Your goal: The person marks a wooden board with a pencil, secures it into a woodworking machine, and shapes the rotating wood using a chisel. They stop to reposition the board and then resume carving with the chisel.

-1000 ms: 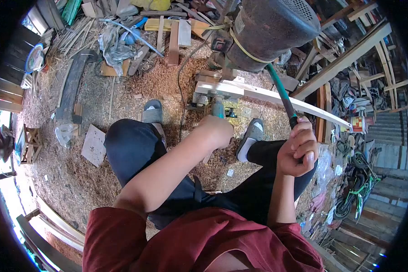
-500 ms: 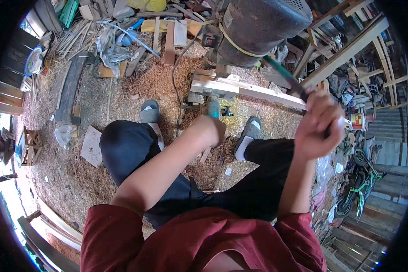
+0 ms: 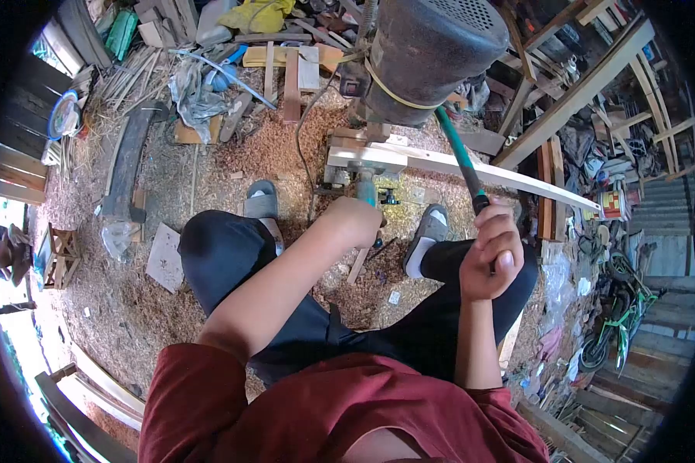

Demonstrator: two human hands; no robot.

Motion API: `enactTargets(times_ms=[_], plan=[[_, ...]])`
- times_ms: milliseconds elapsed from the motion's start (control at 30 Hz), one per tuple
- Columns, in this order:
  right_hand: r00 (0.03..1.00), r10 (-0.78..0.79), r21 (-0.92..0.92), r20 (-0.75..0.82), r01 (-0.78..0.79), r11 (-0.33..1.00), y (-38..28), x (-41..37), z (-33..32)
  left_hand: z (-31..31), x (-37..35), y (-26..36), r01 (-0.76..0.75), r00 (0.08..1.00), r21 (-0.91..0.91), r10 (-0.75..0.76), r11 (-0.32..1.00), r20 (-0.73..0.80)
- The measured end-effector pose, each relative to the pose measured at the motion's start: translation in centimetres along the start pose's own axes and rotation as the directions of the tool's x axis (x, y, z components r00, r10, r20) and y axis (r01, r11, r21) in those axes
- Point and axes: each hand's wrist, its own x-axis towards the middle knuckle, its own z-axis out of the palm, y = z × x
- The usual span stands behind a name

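I stand over a machine with a big dark motor housing [image 3: 432, 54]. My right hand [image 3: 490, 255] is closed around the black grip of a green lever [image 3: 457, 150] that runs up to the motor. My left hand [image 3: 355, 220] grips a teal handle [image 3: 368, 191] on the vise-like clamp under the motor. A long pale wooden strip [image 3: 479, 171] lies across the clamp and reaches far to the right. Both my feet in grey sandals [image 3: 261, 201] flank the clamp on sawdust.
Sawdust covers the ground [image 3: 131, 301]. Wood offcuts and plastic scraps [image 3: 232, 69] pile up at the back. A dark curved beam [image 3: 127, 154] lies at the left, a flat board [image 3: 164, 258] beside my left leg. Timber frames [image 3: 587, 77] and a bicycle [image 3: 618, 324] crowd the right.
My right hand raised the green lever half a second ago and has now pulled it back down and toward me. My left hand stays on the teal handle.
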Motion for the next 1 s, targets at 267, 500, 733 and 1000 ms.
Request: enactTargets(times_ms=[267,500,733,1000], plan=[[0.999,-0.043,0.035,-0.023,0.044,0.998,0.5,-0.2,0.3,1.8,0.2,0.6,0.042,0.999,-0.019,-0.042,0.999,0.016],[0.997,-0.056,0.043,-0.045,0.057,0.997,0.8,0.0,0.6,1.8,-0.5,-0.2,0.021,1.0,-0.047,-0.02,0.999,0.02],[0.997,-0.053,0.061,-0.059,0.057,0.997,0.9,0.3,0.6,2.1,0.6,-1.5,0.035,0.998,-0.01,-0.034,0.999,0.059],[0.998,-0.043,0.095,-0.051,0.048,0.994,0.7,1.0,0.9,0.2,1.3,-1.1,0.037,0.997,-0.026,-0.036,0.999,0.064]])
